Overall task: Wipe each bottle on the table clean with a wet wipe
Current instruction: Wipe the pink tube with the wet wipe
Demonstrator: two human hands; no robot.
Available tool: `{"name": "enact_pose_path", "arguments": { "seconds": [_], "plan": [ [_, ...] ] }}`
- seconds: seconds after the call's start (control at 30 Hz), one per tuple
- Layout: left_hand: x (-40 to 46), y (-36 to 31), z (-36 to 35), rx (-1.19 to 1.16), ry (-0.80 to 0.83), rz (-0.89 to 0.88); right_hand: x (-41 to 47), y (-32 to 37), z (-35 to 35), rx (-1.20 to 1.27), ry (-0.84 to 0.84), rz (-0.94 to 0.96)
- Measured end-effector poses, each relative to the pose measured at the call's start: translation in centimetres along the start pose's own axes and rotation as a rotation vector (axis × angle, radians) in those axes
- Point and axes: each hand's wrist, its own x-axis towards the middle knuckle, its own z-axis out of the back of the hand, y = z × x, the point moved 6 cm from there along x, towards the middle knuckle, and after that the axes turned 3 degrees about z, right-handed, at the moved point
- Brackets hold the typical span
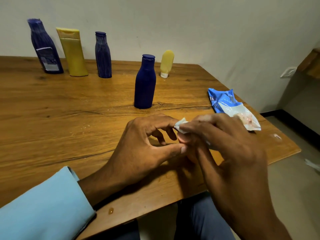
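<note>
- Head view: a wet wipe point(181, 124) is pinched between the fingertips of the left hand point(142, 144) and the right hand point(230, 141), probably for unfolding.
- Five bottles are kept beyond the fingers; the nearest blue bottle point(145, 84) stands upright within reach.
- The wipe pack point(230, 106) lies just beyond the right fingers.

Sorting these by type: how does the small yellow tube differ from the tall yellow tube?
The small yellow tube is short with a rounded top end and stands on a white cap at the right. The tall yellow tube is much taller, flat-topped, and stands between two blue bottles at the left. Both are yellow and upright.
</note>
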Motion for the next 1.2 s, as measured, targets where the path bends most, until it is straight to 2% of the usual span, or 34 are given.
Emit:
{"name": "enact_pose_path", "arguments": {
  "seconds": [0.17,0.4,0.6,0.7,0.9,1.1,1.2],
  "plan": [
    [0.3,0.2,0.1,0.028,-0.008,-0.005,-1.5,0.5,0.4,-0.064,0.023,0.108],
    [0.3,0.0,0.1,-0.001,-0.02,0.001,0.1,0.1,2.1,0.074,-0.111,-0.017],
    [0.4,0.3,0.2,0.042,-0.019,0.027,0.9,0.4,-1.4,0.04,0.032,0.033],
    [0.3,-0.4,-0.1,0.052,0.0,0.008,0.8,-0.3,0.3,0.047,0.032,0.055],
    [0.0,-0.7,-0.3,0.064,0.0,-0.011,1.5,-2.1,2.7,0.12,-0.051,-0.055],
    [0.0,-0.4,-0.3,0.086,0.015,0.013,0.1,-0.6,-0.2,0.051,0.075,0.059],
    [-0.2,-0.3,-0.6,0.096,0.048,0.036,-1.0,-1.6,0.5,0.182,0.048,0.021]
  ]
}}
